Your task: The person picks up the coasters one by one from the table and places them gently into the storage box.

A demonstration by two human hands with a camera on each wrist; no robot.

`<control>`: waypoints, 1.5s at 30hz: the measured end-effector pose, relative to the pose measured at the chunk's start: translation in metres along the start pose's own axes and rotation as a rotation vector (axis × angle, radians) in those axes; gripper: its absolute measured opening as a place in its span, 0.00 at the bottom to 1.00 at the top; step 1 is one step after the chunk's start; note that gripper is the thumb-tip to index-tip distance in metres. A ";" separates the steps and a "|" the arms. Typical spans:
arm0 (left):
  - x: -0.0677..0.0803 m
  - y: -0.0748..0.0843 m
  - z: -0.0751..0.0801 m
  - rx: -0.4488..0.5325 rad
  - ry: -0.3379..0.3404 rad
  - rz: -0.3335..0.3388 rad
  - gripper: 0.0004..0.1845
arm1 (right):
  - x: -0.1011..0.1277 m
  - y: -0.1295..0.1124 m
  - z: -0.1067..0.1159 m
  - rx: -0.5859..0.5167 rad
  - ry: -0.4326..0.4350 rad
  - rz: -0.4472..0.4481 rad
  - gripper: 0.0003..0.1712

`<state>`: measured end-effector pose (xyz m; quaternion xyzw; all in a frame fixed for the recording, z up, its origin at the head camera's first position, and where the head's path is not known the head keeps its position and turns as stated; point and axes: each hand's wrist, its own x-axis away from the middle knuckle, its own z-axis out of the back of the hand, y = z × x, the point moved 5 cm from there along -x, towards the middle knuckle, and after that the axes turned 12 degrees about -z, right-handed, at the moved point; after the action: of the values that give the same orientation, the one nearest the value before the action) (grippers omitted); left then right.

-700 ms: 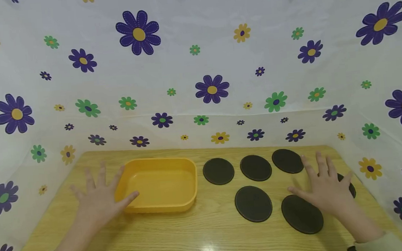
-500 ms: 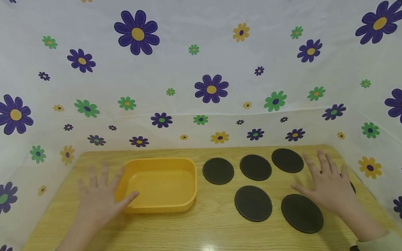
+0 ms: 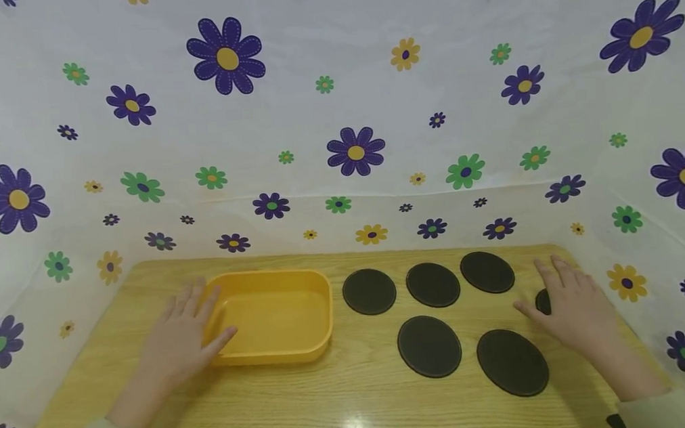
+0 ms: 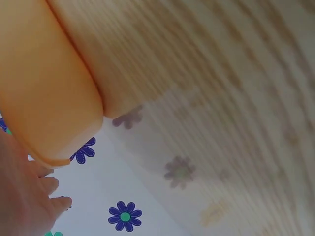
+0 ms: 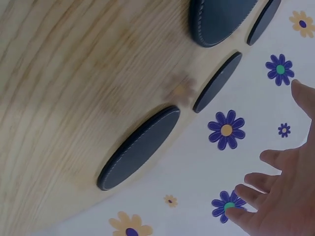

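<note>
My left hand (image 3: 173,344) is at the left side of a yellow rectangular tray (image 3: 323,341), thumb and fingers reaching over its rim. Whether it touches the rim cannot be told. In the left wrist view the left hand (image 4: 24,191) shows beside the tray's wall (image 4: 54,93). Over at the right, my right hand (image 3: 577,309) hangs above a black round coaster (image 3: 542,302), covering most of it. The right wrist view shows that hand (image 5: 283,187) with its fingers apart and nothing held, above coasters with stitched rims, one (image 5: 140,147) near the table's edge.
Several more black coasters lie flat between the tray and my right hand, including a near one (image 3: 512,362) and a far one (image 3: 487,272). A flower-printed white sheet (image 3: 297,116) encloses the wooden table (image 3: 310,407) at the back and sides.
My left hand's fingers have drawn closer together and toward the tray's rim. My right hand has shifted right, over the rightmost coaster. The head view has turned slightly right.
</note>
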<state>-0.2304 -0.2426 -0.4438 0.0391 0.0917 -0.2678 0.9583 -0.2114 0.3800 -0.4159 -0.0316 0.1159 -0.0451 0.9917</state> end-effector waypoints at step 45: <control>0.000 0.012 -0.010 0.066 -0.051 0.040 0.57 | -0.021 0.082 -0.054 0.011 -0.354 -0.193 0.59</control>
<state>-0.2256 -0.2317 -0.4533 0.0658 0.0574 -0.2526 0.9636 -0.2372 0.4607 -0.4697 -0.0443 -0.0641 -0.1342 0.9879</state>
